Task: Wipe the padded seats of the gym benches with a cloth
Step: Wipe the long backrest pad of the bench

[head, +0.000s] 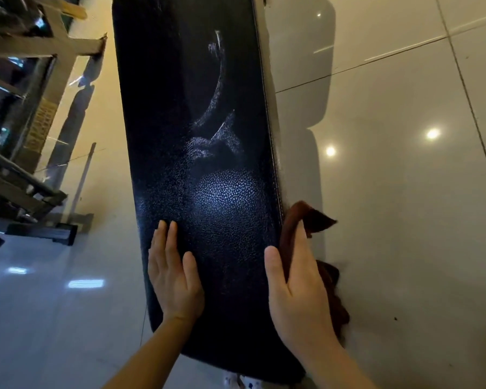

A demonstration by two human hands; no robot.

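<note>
My left hand [174, 273] lies flat on the near part of the long black padded bench seat [202, 136] of pebbled leatherette, fingers straight and holding nothing; I judge it is there to brace me and steady the pad while the other hand works. My right hand [298, 287] presses the crumpled brown cloth [312, 220] against the seat's right side edge, thumb resting on the top surface and fingers extended over the fabric rather than curled round it, so the cloth is pinned between palm and pad; one corner sticks out past my fingertips and more of it bunches below the heel of the hand. This placement suits wiping the stitched side seam, where the flat top gives way to the edge. Pale curved smears [219, 88] show farther up the seat, which I take as streaks left to clear. The bench stands on a glossy grey tiled floor [404, 220] that mirrors round ceiling lights and the bench's own outline. A grey metal equipment frame [40, 108] stands well apart on the left.
</note>
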